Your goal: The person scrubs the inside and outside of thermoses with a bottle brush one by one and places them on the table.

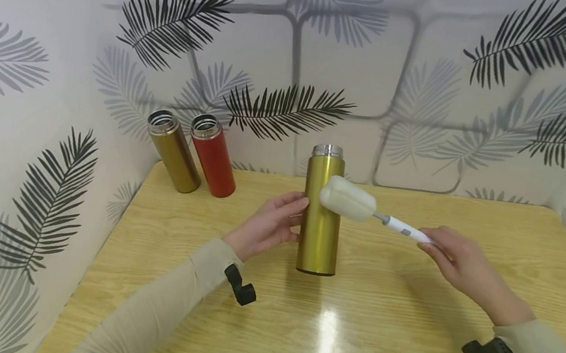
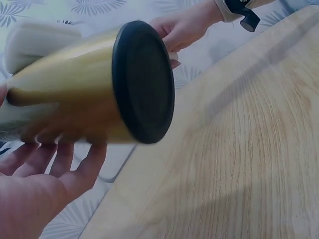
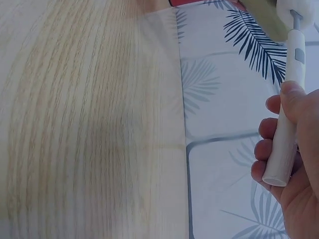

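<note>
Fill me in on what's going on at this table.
A person stands a gold flask upright on the wooden table. The left hand rests its fingers against the flask's side. The right hand grips the handle of a sponge bottle brush, whose foam head is in front of the flask's upper part, not inside it. Two more open flasks, bronze and red, lean on the wall at the far left.

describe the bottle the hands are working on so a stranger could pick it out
On the wooden table, three lidless metal bottles stand. Two sit at the back left corner; the gold bottle stands alone mid-table, upright, left hand beside it and a white sponge brush against its upper side.
</note>
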The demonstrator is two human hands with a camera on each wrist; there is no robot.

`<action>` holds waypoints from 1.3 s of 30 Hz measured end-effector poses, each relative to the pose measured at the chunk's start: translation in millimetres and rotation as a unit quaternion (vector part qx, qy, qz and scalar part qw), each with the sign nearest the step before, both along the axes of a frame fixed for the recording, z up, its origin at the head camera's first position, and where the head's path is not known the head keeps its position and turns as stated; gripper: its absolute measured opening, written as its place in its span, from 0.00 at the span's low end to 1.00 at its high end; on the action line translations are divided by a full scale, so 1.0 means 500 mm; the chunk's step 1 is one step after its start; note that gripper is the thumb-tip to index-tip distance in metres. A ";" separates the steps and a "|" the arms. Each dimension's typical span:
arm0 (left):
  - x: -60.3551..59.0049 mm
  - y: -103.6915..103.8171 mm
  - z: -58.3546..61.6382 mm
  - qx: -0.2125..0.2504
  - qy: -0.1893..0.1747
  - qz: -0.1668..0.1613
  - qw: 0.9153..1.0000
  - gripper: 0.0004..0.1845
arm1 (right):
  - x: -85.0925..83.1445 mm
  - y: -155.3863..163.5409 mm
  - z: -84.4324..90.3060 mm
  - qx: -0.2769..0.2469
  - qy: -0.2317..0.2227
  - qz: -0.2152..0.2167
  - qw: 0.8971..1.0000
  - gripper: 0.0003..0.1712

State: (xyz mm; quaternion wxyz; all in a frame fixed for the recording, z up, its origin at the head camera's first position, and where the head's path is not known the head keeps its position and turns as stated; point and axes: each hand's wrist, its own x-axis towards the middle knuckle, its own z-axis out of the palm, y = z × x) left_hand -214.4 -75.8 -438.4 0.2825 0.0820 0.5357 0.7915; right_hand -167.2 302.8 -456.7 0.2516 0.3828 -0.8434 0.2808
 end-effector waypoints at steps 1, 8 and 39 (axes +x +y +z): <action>0.000 0.002 0.000 0.002 0.002 -0.005 1.000 0.25 | -0.002 0.001 0.002 -0.002 0.004 -0.001 1.000 0.32; -0.001 0.017 -0.003 -0.046 0.009 -0.019 0.999 0.32 | -0.002 0.010 0.020 0.014 -0.009 -0.011 1.000 0.19; -0.020 0.051 0.006 0.003 0.012 -0.004 1.000 0.26 | 0.033 0.009 -0.011 0.032 -0.075 -0.039 0.996 0.17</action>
